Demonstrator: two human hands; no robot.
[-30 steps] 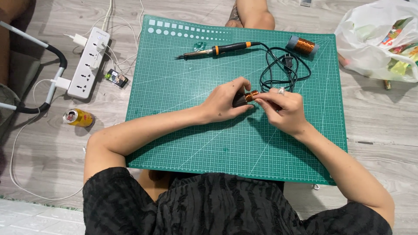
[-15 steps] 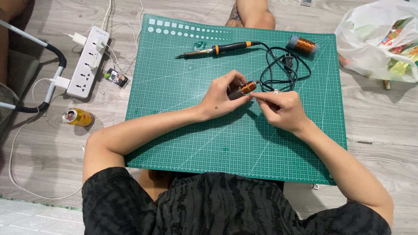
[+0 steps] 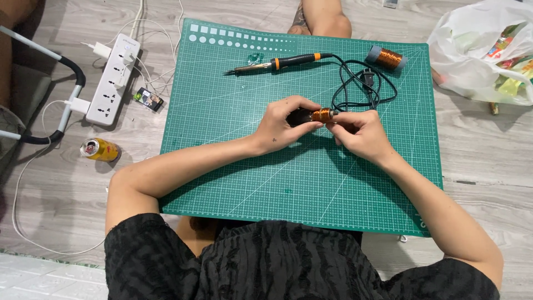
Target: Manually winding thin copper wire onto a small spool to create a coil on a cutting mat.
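Dark part of the small copper-wound coil [image 3: 321,115] is mostly hidden under fingers, its shape unclear. Left hand [image 3: 283,122] curls closed around the coil's dark end; right hand [image 3: 360,132] pinches its other end, over the cutting mat [image 3: 233,166] middle, nearer the far edge.

yellow drink can [image 3: 100,150] on floor, white plastic bag [image 3: 483,53]

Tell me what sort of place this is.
Probably a room at home used as a makeshift electronics bench: the person sits on a wood-look floor with a green cutting mat laid on it, a soldering iron and a spool of copper wire on the mat, a power strip beside it.
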